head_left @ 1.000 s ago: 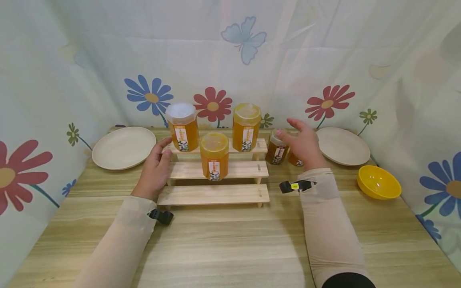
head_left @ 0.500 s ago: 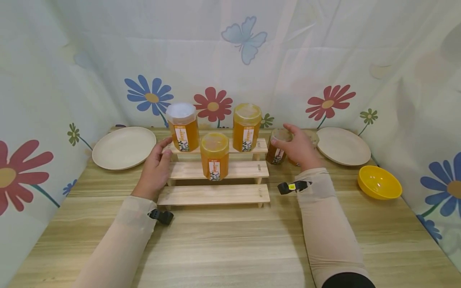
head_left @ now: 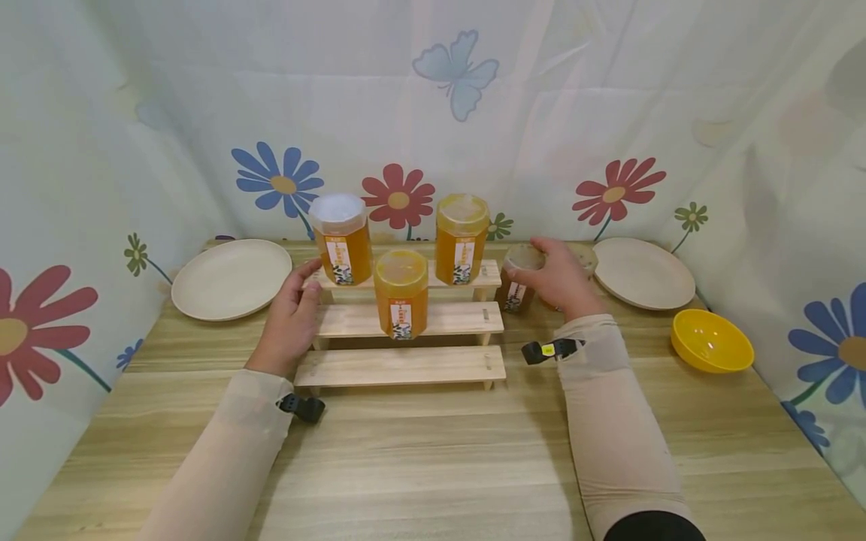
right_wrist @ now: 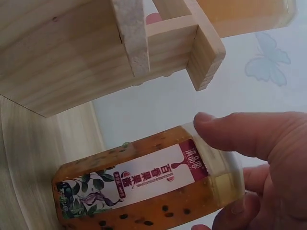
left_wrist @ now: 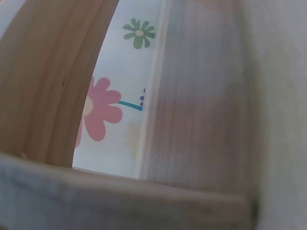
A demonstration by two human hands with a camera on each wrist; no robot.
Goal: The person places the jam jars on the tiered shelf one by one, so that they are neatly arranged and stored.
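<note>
My right hand (head_left: 564, 278) grips a jar of passion fruit preserve (head_left: 516, 291) by its lid, to the right of a stepped wooden display rack (head_left: 399, 367). In the right wrist view, thumb and fingers lie around the lid of this jar (right_wrist: 139, 182); dark seeds show through the orange filling. My left hand (head_left: 287, 319) is at the rack's left end, fingertips right at the top shelf and close to a white-lidded honey jar (head_left: 348, 259). Only the rack's wood (left_wrist: 201, 120) fills the left wrist view; the hand is out of it.
A yellow-lidded honey jar (head_left: 461, 248) stands on the top step and another yellow-topped jar (head_left: 401, 300) on the middle step. Behind the right hand, a further jar (head_left: 585, 257) is mostly hidden. Two beige plates (head_left: 230, 278) flank the rack; a yellow bowl (head_left: 712, 342) stands at right.
The right hand has come down and left onto the preserve jar and closed around its lid. My left hand and the jars on the rack have stayed put.
</note>
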